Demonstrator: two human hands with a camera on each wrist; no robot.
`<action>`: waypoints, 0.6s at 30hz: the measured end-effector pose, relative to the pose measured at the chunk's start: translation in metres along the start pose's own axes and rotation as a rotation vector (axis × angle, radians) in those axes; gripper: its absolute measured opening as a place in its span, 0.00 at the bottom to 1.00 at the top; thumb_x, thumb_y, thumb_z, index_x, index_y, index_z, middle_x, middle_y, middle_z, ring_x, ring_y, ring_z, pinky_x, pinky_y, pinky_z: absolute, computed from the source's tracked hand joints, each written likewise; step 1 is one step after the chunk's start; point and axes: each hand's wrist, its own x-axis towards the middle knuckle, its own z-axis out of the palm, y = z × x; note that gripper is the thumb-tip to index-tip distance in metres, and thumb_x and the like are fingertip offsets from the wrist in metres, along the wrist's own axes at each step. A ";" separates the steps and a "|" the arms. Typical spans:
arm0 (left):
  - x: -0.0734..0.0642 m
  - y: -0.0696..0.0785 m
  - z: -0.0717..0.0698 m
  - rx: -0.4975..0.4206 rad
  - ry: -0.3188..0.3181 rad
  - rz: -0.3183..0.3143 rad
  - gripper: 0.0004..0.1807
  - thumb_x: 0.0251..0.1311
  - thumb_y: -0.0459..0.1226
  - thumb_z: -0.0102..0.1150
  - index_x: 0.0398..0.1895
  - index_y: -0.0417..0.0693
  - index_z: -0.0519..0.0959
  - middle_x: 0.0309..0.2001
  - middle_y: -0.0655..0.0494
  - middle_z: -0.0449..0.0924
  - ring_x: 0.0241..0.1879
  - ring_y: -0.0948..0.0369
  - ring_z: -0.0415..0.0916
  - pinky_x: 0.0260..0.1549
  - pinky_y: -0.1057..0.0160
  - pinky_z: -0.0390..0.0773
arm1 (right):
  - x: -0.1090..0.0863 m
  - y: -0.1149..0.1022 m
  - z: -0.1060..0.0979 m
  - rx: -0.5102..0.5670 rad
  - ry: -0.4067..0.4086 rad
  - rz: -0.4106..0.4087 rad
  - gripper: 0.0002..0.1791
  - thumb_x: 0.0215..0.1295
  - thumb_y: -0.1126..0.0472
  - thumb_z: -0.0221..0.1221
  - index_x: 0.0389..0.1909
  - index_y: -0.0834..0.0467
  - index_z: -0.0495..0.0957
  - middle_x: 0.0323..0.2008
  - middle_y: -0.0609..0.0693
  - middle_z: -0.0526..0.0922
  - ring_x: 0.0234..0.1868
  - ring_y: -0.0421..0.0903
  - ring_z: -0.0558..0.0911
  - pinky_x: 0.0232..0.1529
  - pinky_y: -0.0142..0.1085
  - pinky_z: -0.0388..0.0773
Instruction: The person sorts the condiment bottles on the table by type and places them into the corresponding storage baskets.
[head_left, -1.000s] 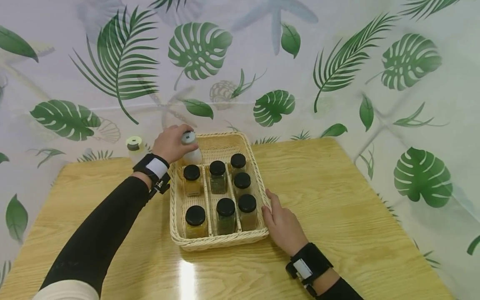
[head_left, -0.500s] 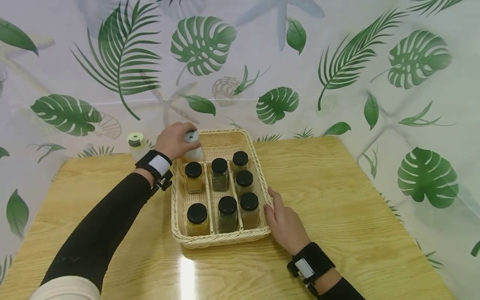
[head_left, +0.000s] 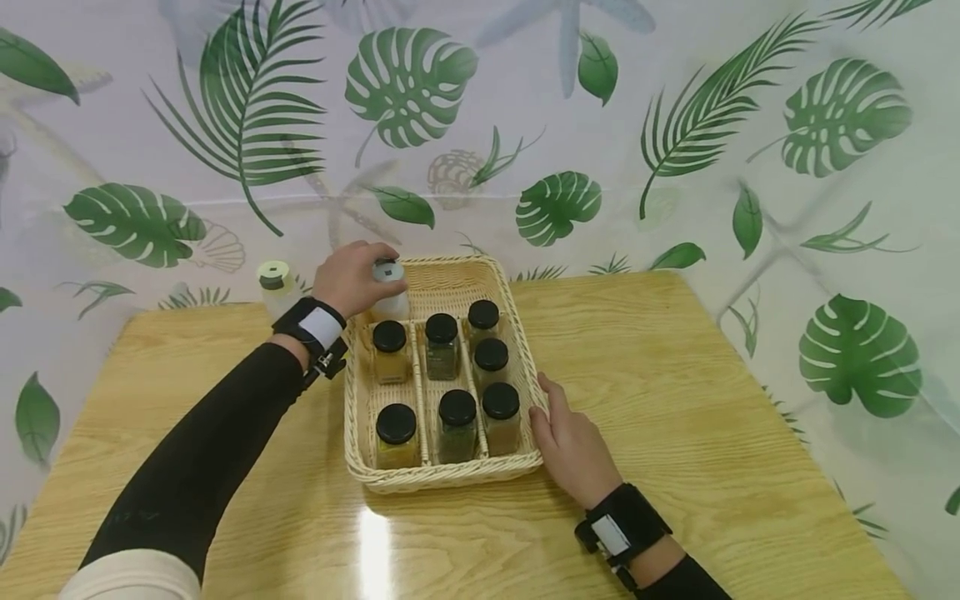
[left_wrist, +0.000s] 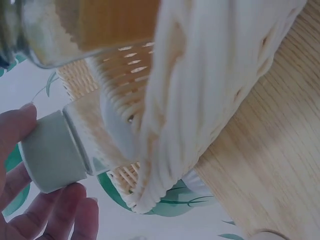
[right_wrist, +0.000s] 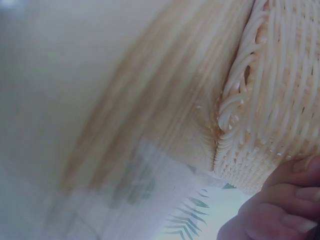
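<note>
My left hand (head_left: 356, 279) grips a clear jar (left_wrist: 95, 135) of white contents by its pale grey-green cap (left_wrist: 52, 152), thumb on one side and fingers on the other. This jar stands in the far-left part of a divided wicker basket (head_left: 442, 477), its base partly hidden behind the weave in the left wrist view. On the basket's right side, near the front corner, my right hand (head_left: 576, 450) rests with its fingers (right_wrist: 280, 205) against the outer wall. Nearer compartments hold several black-lidded spice jars (head_left: 457, 425).
Left of the basket, partly behind my left wrist, stands a bottle with a yellow-green cap (head_left: 274, 273). The wooden table (head_left: 675, 417) ends at the back against a leaf-patterned cloth (head_left: 675, 242).
Both hands keep their places on the jar and the basket. The whole head view has shifted slightly, with the scene moving a little up and right.
</note>
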 end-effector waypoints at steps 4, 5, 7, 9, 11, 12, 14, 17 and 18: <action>-0.001 0.000 -0.004 0.000 -0.017 -0.006 0.28 0.52 0.54 0.66 0.54 0.52 0.77 0.45 0.51 0.78 0.40 0.54 0.74 0.34 0.52 0.75 | 0.001 -0.002 0.001 0.005 -0.007 0.009 0.27 0.75 0.54 0.45 0.70 0.59 0.55 0.08 0.42 0.61 0.07 0.38 0.58 0.10 0.34 0.55; -0.001 0.000 -0.005 -0.002 -0.019 -0.006 0.27 0.53 0.53 0.66 0.54 0.52 0.77 0.46 0.51 0.79 0.41 0.54 0.74 0.34 0.52 0.75 | 0.001 -0.002 0.001 0.007 -0.009 0.009 0.27 0.75 0.54 0.45 0.70 0.59 0.55 0.08 0.42 0.61 0.07 0.38 0.58 0.10 0.34 0.55; -0.003 -0.002 -0.008 -0.010 -0.026 -0.007 0.27 0.53 0.53 0.65 0.55 0.52 0.77 0.47 0.50 0.78 0.42 0.54 0.74 0.34 0.52 0.75 | 0.002 -0.002 0.002 0.008 -0.013 0.004 0.27 0.75 0.53 0.44 0.70 0.59 0.55 0.09 0.42 0.61 0.07 0.38 0.58 0.10 0.34 0.55; -0.007 -0.004 -0.011 -0.019 -0.037 -0.004 0.27 0.54 0.52 0.65 0.55 0.52 0.76 0.47 0.49 0.78 0.42 0.53 0.74 0.34 0.51 0.75 | 0.002 -0.001 0.003 0.011 -0.015 -0.004 0.27 0.75 0.53 0.43 0.70 0.59 0.55 0.09 0.42 0.61 0.07 0.38 0.58 0.10 0.34 0.55; -0.012 -0.009 -0.015 -0.017 -0.049 -0.001 0.27 0.54 0.52 0.65 0.56 0.52 0.76 0.47 0.48 0.79 0.41 0.52 0.75 0.33 0.51 0.76 | 0.003 0.000 0.004 0.011 -0.010 -0.014 0.27 0.75 0.53 0.43 0.70 0.59 0.55 0.09 0.42 0.61 0.07 0.38 0.58 0.10 0.34 0.56; -0.014 -0.011 -0.018 -0.012 -0.051 0.000 0.28 0.54 0.52 0.65 0.56 0.52 0.75 0.47 0.48 0.79 0.40 0.52 0.75 0.32 0.51 0.76 | 0.003 0.000 0.004 0.012 -0.010 -0.016 0.27 0.75 0.53 0.43 0.70 0.60 0.55 0.09 0.42 0.61 0.08 0.38 0.58 0.10 0.35 0.56; -0.021 -0.017 -0.024 -0.003 -0.050 0.001 0.28 0.55 0.52 0.64 0.57 0.51 0.75 0.46 0.47 0.79 0.39 0.51 0.76 0.32 0.50 0.76 | 0.004 -0.001 0.005 0.007 -0.006 -0.018 0.27 0.75 0.53 0.43 0.69 0.60 0.55 0.09 0.43 0.61 0.08 0.39 0.59 0.11 0.35 0.56; -0.031 -0.029 -0.035 0.027 -0.030 -0.010 0.28 0.55 0.50 0.65 0.58 0.50 0.74 0.47 0.46 0.79 0.39 0.50 0.76 0.33 0.49 0.77 | 0.003 -0.002 0.003 0.002 -0.011 -0.014 0.27 0.76 0.53 0.42 0.69 0.60 0.55 0.09 0.43 0.61 0.08 0.39 0.59 0.11 0.36 0.57; -0.034 -0.033 -0.039 0.037 -0.021 -0.014 0.29 0.55 0.49 0.65 0.58 0.49 0.74 0.47 0.46 0.79 0.40 0.49 0.76 0.34 0.48 0.76 | 0.003 -0.002 0.003 0.000 -0.013 -0.013 0.27 0.76 0.52 0.42 0.69 0.60 0.55 0.09 0.43 0.61 0.08 0.39 0.59 0.11 0.36 0.57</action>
